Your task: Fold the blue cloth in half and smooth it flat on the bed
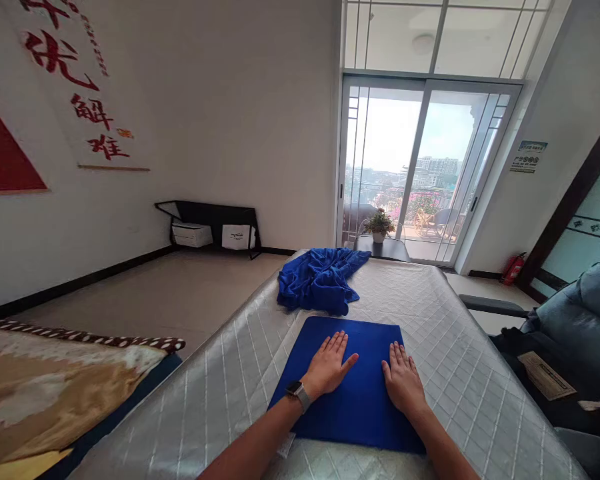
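Observation:
A flat blue rectangle of what looks like folded cloth (pixel 357 400) lies on a silvery quilted cover (pixel 205 387). My left hand (pixel 330 365) rests flat on its left half, fingers together and thumb out, with a watch on the wrist. Flat on the right half lies my right hand (pixel 403 380), its fingers stretched forward near the edge. Neither hand grips anything. Just beyond the flat piece, a crumpled blue cloth (pixel 320 280) sits in a loose heap. A small white tag pokes out by the near left corner.
A patterned blanket (pixel 70 393) lies on the left. To the right stands a dark armchair (pixel 580 320) with a cardboard piece (pixel 547 375) on it. A potted plant (pixel 379 225) stands on a chair before glass doors. Against the back wall is a black rack (pixel 215 217).

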`<state>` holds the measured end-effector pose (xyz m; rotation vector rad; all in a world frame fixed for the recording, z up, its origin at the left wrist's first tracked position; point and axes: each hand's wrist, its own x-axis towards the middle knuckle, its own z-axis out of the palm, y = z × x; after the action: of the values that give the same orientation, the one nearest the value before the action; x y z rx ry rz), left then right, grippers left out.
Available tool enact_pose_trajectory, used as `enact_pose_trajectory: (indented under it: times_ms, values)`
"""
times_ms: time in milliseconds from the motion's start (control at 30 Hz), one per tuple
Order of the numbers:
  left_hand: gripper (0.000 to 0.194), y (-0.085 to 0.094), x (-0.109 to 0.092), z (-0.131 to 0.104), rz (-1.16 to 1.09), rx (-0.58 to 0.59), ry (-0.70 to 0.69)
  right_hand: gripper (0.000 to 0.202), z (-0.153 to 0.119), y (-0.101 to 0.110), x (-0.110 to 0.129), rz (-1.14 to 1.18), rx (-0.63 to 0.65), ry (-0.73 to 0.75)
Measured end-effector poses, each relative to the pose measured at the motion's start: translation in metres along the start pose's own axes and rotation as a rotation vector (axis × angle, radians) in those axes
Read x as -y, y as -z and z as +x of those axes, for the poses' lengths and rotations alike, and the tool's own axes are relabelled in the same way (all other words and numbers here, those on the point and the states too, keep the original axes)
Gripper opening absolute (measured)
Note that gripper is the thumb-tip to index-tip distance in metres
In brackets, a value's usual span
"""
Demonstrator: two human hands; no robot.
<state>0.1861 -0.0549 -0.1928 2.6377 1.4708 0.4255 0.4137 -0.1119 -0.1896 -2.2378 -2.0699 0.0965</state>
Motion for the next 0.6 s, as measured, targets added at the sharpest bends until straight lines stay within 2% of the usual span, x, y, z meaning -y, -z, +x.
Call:
enact_pose_trajectory:
  times_ms: [133,233,400,600]
  values:
    - [0.083,0.008,0.056,-0.012,0.048,-0.002,0.164,0.067,0.001,-0.001,0.0,0.017,0.004,-0.021]
    - [0.083,0.004,0.081,-0.017,0.07,-0.033,0.204,0.068,0.002,-0.001,0.001,0.022,0.008,-0.026]
    - [0.078,-0.005,0.093,-0.018,0.07,-0.104,0.165,0.068,0.002,-0.001,0.004,0.003,0.005,-0.031]
    - [0.084,-0.002,0.093,-0.018,0.06,-0.066,0.19,0.068,0.002,0.004,0.007,-0.049,0.032,-0.026]
